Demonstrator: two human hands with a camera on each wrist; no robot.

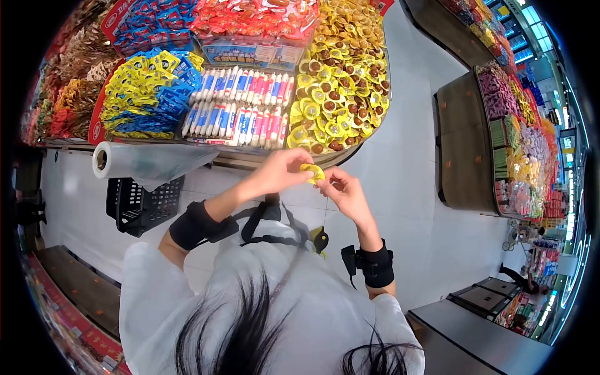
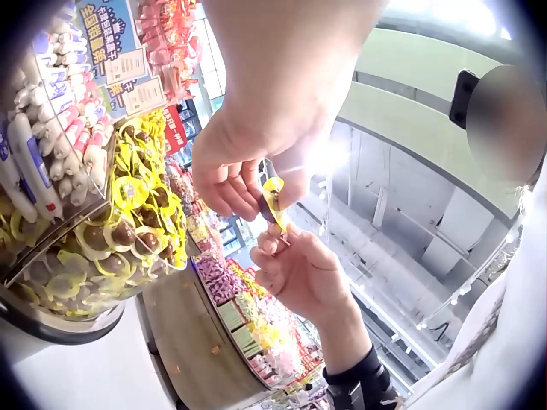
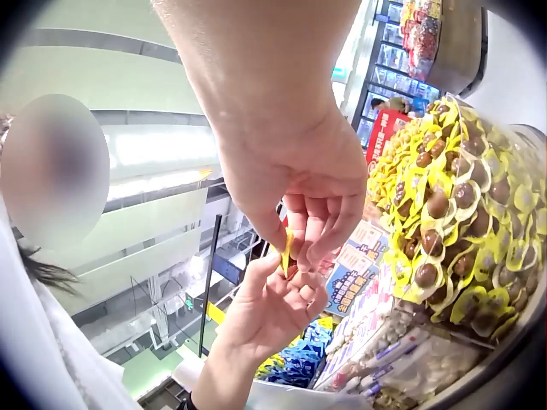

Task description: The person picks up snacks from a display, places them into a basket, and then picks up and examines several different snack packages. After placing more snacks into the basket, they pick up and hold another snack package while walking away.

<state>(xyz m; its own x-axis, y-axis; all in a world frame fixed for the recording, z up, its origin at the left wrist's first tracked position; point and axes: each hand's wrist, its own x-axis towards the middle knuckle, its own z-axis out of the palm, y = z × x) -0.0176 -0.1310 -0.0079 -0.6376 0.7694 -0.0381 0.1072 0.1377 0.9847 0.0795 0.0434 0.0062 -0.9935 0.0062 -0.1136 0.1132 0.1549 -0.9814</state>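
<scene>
One yellow candy packet [image 1: 317, 172], in the air just off the display counter's [image 1: 240, 160] near edge, pinched in your left hand [image 1: 281, 170] and your right hand's [image 1: 348, 194] fingertips. One heap of yellow chocolate-ball packets [image 1: 340, 94], near right corner. One plastic-bag roll [image 1: 150, 161], near edge, left. Risk: uneven pulling might tear the packet; a loosened pinch might drop it floorward.
</scene>
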